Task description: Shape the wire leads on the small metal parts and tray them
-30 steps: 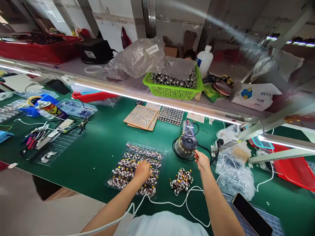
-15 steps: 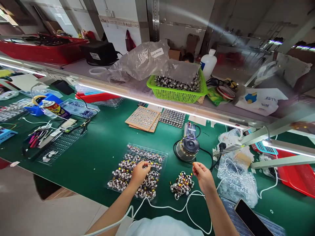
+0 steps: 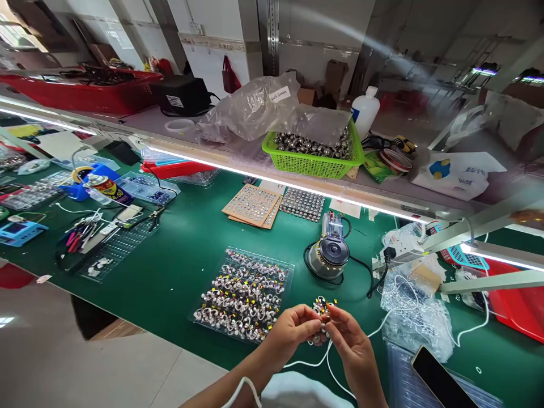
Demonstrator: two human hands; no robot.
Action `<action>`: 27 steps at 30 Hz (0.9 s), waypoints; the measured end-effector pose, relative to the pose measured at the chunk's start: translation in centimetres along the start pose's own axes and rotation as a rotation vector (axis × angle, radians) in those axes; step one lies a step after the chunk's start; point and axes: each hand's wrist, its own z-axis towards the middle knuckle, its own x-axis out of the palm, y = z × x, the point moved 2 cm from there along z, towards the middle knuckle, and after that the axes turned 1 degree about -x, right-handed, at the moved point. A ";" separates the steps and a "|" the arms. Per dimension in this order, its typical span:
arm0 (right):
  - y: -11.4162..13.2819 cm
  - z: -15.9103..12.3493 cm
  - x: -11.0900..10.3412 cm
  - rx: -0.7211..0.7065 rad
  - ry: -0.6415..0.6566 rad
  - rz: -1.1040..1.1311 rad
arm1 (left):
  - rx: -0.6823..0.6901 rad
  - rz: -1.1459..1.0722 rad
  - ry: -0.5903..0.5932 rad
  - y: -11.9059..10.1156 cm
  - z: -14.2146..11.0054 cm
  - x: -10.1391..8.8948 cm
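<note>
My left hand (image 3: 292,333) and my right hand (image 3: 352,347) meet at the front of the bench, thumbs and fingers pinched around one small wired component (image 3: 324,326). Fingers cover most of it. Just behind them, partly hidden, lies a loose pile of similar silver-and-white wired components (image 3: 322,304) with yellow tabs. Left of my hands, a clear plastic tray (image 3: 289,273) carries rows of these components, many with yellow tabs. Beyond the pile stands a round tape dispenser (image 3: 329,258) with a black top and yellow pieces around its rim.
Clear plastic bags (image 3: 414,317) and a phone (image 3: 442,377) lie to the right. A white cable (image 3: 306,362) runs beneath my hands. Brown boards (image 3: 250,205) lie behind the tray. A shelf overhead holds a green basket (image 3: 314,163) of metal parts. Tools and a spray can (image 3: 109,188) are left.
My left hand has left the tray and moved right. My right hand has come down from the tape dispenser, and both now meet over the pile at a small component. The view shifted slightly.
</note>
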 end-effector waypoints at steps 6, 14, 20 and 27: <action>1.1 -1.0 -1.8 -0.051 -0.067 -0.090 | -0.030 0.022 0.013 -0.3 -0.5 1.6; 3.3 -2.7 -1.9 -0.180 -0.113 -0.213 | -0.017 -0.095 0.118 -0.7 -1.7 3.9; 4.6 -3.2 -1.8 -0.221 -0.094 -0.355 | 0.071 -0.049 0.143 -1.4 -2.4 5.3; 6.1 -3.7 -0.7 -0.209 -0.161 -0.291 | 0.074 -0.061 0.092 -1.8 -2.5 5.6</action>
